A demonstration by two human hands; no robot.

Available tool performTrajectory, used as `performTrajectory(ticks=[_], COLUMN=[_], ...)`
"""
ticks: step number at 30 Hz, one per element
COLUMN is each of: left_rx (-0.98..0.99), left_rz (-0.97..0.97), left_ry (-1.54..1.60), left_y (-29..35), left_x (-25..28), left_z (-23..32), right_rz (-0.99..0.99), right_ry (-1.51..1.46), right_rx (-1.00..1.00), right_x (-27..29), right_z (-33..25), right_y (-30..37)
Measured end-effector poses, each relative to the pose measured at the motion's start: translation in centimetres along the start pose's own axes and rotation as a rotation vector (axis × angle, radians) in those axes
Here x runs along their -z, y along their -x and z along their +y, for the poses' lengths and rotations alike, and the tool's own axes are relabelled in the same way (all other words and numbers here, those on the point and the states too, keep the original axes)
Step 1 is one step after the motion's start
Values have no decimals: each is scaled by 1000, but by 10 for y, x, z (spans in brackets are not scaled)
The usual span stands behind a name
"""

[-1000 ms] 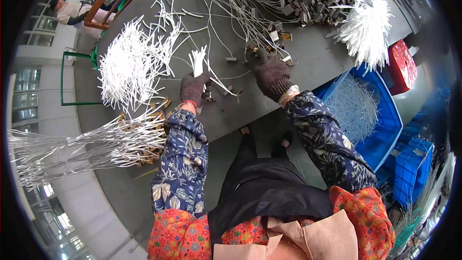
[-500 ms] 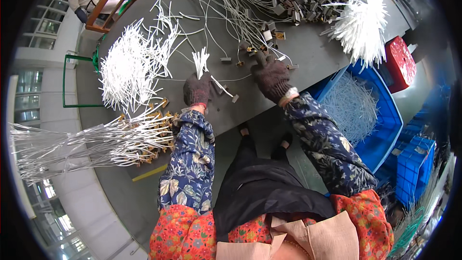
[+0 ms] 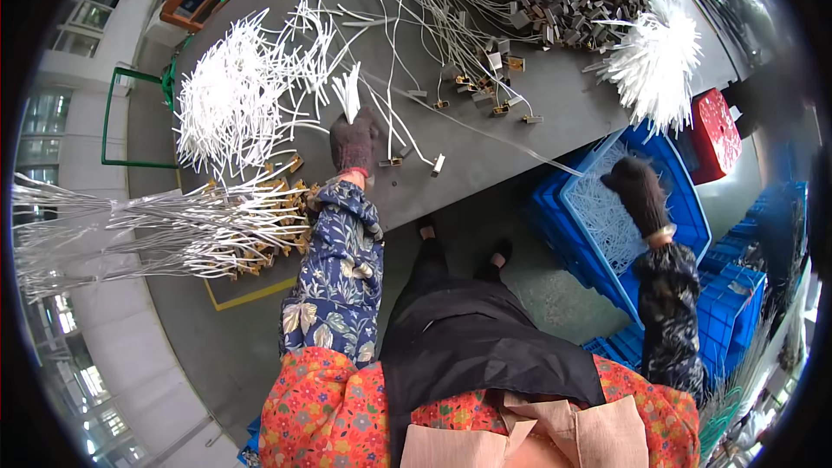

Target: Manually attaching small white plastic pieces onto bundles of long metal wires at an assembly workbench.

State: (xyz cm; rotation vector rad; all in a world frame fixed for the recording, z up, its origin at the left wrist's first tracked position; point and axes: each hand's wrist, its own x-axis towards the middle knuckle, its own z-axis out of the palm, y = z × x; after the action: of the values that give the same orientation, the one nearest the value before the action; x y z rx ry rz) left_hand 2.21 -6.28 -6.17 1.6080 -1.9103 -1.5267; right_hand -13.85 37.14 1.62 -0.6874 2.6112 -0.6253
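Observation:
My left hand (image 3: 354, 143), in a dark knitted glove, is closed round a small bunch of short white tubes (image 3: 347, 94) that stick up from the fist. Close beside it on the grey table, thin white leads end in small metal-cased parts (image 3: 438, 165). My right hand (image 3: 637, 192), gloved alike, is closed above a blue crate (image 3: 663, 143) holding a heap of white tubes (image 3: 607, 221). Whatever its fingers hold, if anything, cannot be made out. A thin pale wire (image 3: 494, 133) runs across the table toward the crate and ends close to this hand.
Loose white tubes (image 3: 230, 91) lie heaped on the table's left. Bundled wires with brass-coloured ends (image 3: 251, 234) jut over the left edge. Many metal-cased parts (image 3: 572, 0) are piled at the back, beside a white tube bundle (image 3: 654, 56). A red stool (image 3: 718, 134) stands right.
My right hand has moved from the wires on the table to above the blue crate. The pale wire now stretches toward the crate. My left hand still grips the tubes.

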Motion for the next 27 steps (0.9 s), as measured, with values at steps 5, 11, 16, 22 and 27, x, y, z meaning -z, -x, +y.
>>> performTrajectory(ticks=[5, 11, 16, 22, 27], left_rx=[-243, 2, 0, 245, -63], left_rz=[-240, -64, -242, -403, -382], left_ry=[98, 372, 721, 1223, 1112], left_y=[43, 6, 44, 70, 26], left_x=[-49, -36, -42, -49, -23], left_z=[20, 22, 20, 28, 37], right_rz=[-117, -338, -273, -382, -203], right_ry=[-452, -500, -959, -966, -810], right_rx=[-280, -296, -563, -599, -807], right_x=[-24, -32, -30, -62, -82], right_z=[-26, 76, 68, 61, 98], right_y=[25, 120, 207, 209, 228])
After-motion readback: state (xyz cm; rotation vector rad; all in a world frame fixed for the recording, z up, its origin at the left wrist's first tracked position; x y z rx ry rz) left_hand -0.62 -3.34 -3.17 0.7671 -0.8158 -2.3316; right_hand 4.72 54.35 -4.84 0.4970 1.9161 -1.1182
